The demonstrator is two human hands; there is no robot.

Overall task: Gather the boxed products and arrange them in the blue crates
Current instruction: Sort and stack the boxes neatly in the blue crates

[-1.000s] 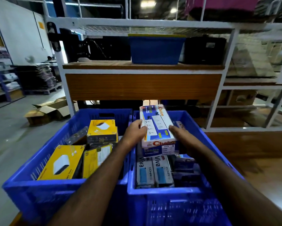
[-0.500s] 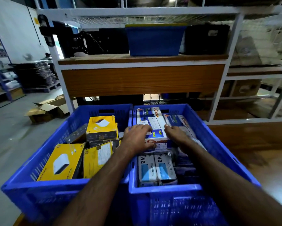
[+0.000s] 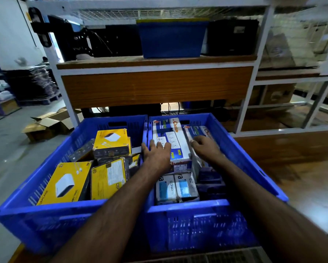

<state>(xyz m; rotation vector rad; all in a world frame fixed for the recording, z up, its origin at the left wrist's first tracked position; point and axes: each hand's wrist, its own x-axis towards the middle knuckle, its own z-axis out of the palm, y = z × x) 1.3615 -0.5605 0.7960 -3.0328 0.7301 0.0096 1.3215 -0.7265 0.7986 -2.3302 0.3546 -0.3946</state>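
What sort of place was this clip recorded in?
Most likely a warehouse or stockroom packing area. Two blue crates hold boxed electrical goods, a white metal shelving rack stands behind them, and opened cardboard cartons lie on the concrete floor to the left.

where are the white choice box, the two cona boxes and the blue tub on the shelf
white Choice box (image 3: pixel 175 141), head view, on its top face with the socket picture
two Cona boxes (image 3: pixel 176 187), head view, on the seam where they meet
blue tub (image 3: pixel 170 39), head view, on its front wall
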